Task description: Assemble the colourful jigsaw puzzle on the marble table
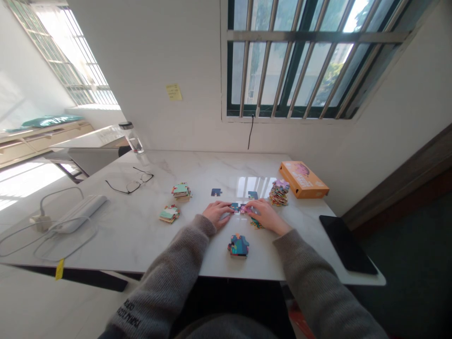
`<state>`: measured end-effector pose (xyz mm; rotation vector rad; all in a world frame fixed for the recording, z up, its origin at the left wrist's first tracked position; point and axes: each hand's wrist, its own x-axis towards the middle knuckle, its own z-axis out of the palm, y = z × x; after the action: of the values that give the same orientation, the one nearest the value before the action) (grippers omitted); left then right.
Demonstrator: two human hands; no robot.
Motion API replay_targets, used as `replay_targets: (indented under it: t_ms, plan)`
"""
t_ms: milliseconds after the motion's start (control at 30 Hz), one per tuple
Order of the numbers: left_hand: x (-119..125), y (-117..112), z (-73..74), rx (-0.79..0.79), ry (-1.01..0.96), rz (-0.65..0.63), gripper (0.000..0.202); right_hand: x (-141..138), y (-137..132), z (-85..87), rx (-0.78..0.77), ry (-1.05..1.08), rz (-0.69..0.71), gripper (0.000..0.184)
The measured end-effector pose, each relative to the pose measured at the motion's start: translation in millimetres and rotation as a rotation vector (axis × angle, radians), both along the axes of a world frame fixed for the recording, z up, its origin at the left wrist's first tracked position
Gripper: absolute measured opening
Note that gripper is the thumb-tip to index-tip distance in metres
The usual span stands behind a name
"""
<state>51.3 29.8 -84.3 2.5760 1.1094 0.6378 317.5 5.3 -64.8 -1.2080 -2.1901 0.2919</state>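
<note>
Left hand curled at blue jigsaw piece, right hand at pink jigsaw piece; pinch unclear. Join unconfirmed. Several jigsaw stacks unassembled.

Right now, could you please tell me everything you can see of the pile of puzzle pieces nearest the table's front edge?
The pile of puzzle pieces is a low stack that looks like printed cardboard. Its top is mostly blue, with rounded knobs and touches of orange; the layers sit slightly uneven. It lies flat on the white, grey-veined table. Neither the left hand nor the right hand touches it. The printed picture is too small to make out.
</note>
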Motion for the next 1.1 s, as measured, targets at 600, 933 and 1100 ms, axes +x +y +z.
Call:
replay_targets:
  t_ms: [600,933,1100]
  plan:
    - [-4,-4,9.2,0.016,0.105,0.057,0.034,10,6,-7.8,-0.001,-0.058,0.004,0.015]
    - [-15,-2,15.0,-0.009,0.136,0.120,0.032,0,9,-9.8,-0.017,-0.010,-0.035,0.022]
    - [-16,3,8.6,-0.001,0.042,0.035,0.036,8,6,-1.8,-0.030,0.143,-0.062,0.028]
